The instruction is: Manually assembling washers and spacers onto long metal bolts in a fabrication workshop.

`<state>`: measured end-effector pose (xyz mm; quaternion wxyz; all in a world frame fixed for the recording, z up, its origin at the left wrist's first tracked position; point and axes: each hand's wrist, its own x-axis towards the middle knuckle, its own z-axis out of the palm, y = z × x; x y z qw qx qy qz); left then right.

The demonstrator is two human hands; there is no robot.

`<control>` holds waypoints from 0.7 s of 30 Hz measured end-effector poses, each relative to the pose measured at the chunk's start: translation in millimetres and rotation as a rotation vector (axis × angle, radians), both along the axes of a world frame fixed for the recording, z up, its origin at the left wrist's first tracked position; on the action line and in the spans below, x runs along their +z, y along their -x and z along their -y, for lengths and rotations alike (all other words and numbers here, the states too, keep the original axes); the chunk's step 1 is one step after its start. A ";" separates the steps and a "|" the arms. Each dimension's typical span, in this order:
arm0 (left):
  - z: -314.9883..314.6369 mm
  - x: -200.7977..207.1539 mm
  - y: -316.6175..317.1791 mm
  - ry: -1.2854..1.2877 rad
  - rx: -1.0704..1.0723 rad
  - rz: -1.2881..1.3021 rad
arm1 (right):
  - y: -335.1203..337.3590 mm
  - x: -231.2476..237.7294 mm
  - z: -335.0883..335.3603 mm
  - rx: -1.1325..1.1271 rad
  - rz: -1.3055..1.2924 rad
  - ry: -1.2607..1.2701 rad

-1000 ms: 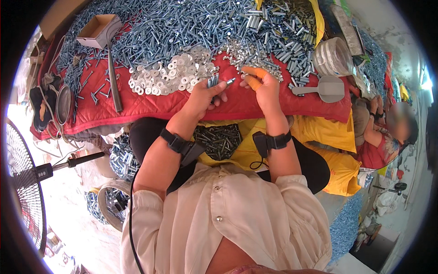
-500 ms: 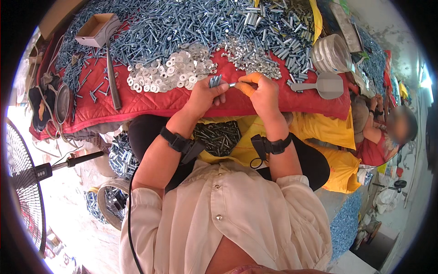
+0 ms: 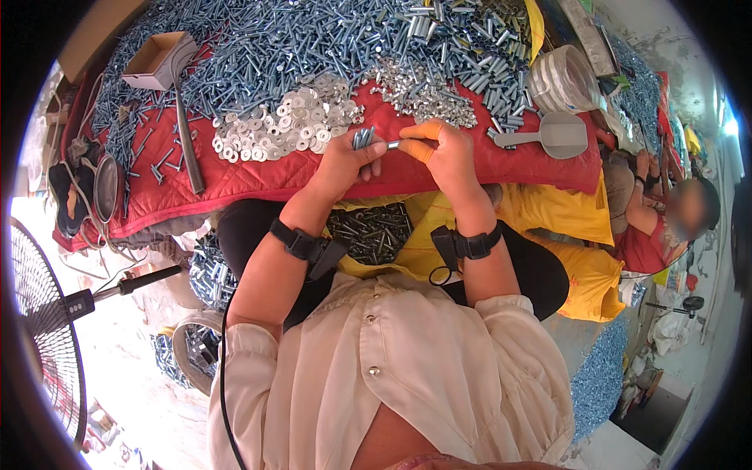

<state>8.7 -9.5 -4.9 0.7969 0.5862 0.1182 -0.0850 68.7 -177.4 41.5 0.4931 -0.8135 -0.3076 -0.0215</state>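
Observation:
My left hand [image 3: 342, 166] is closed around several bolts [image 3: 363, 139], whose ends stick up above its fingers. Its thumb also presses on one end of a short silvery bolt-like piece [image 3: 393, 145]. At the other end of that piece, my right hand [image 3: 449, 160] pinches with thumb and forefinger, which wear orange covers. Both hands are over the front part of a red quilted cloth [image 3: 258, 182]. Beyond the left hand lies a pile of flat washers [image 3: 294, 119]. A heap of small shiny nut-like parts [image 3: 423, 94] lies beyond the right hand.
Loose bolts [image 3: 258, 47] cover the far cloth, with metal sleeves [image 3: 486, 74] farther right. A scoop [image 3: 562, 135], plastic tub [image 3: 560, 82], small box [image 3: 159, 59] and long-handled tool [image 3: 188, 145] surround the work. Dark bolts [image 3: 372, 235] fill a yellow sack below. A fan [image 3: 47, 337] stands left; another person [image 3: 642, 211] sits right.
The whole view has shifted slightly. Both hands keep nearly the same pose, with the short piece still between them and somewhat more of it showing.

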 end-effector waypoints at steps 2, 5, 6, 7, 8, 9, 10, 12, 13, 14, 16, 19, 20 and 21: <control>-0.1 -1.3 0.4 -0.025 -0.028 0.040 | 1.1 -0.8 1.3 -0.045 -0.056 0.065; -0.5 0.2 1.4 0.002 -0.031 0.027 | 2.6 -5.8 2.1 -0.138 0.067 0.238; -2.0 0.1 1.4 -0.002 -0.037 0.027 | 5.3 -5.0 -1.9 -0.094 0.042 0.073; -3.7 -0.4 1.2 0.015 -0.031 0.021 | 6.9 -4.6 -3.8 -0.050 0.017 -0.093; -4.6 -0.1 0.9 0.032 -0.026 0.015 | 6.1 -5.5 -1.7 -0.057 0.018 -0.099; -2.8 2.3 0.2 0.026 -0.038 0.015 | 4.1 -8.0 3.4 -0.071 -0.026 -0.003; -0.2 6.4 0.5 0.014 -0.019 -0.015 | 3.2 -10.6 7.1 -0.085 -0.071 0.092; 1.8 8.9 0.5 -0.007 -0.012 -0.042 | 4.3 -15.7 7.4 -0.082 -0.102 -0.112; 0.3 6.8 0.4 0.027 -0.018 -0.020 | 5.1 -16.5 5.9 -0.066 -0.129 -0.310; -0.9 4.8 -0.1 0.061 -0.024 0.002 | 7.5 -17.2 2.0 -0.078 -0.125 -0.320; -4.1 2.2 0.3 0.120 -0.032 0.012 | 15.2 -16.5 -8.2 0.087 -0.502 -0.603; -3.0 4.3 1.7 0.223 -0.058 0.045 | 2.3 -28.7 13.9 0.237 -0.433 -0.581; -1.8 5.8 1.4 0.264 -0.068 0.066 | -1.5 -36.6 21.5 0.228 -0.402 -0.569; -2.1 5.7 0.3 0.258 -0.079 0.069 | -1.0 -32.2 19.8 0.221 -0.394 -0.576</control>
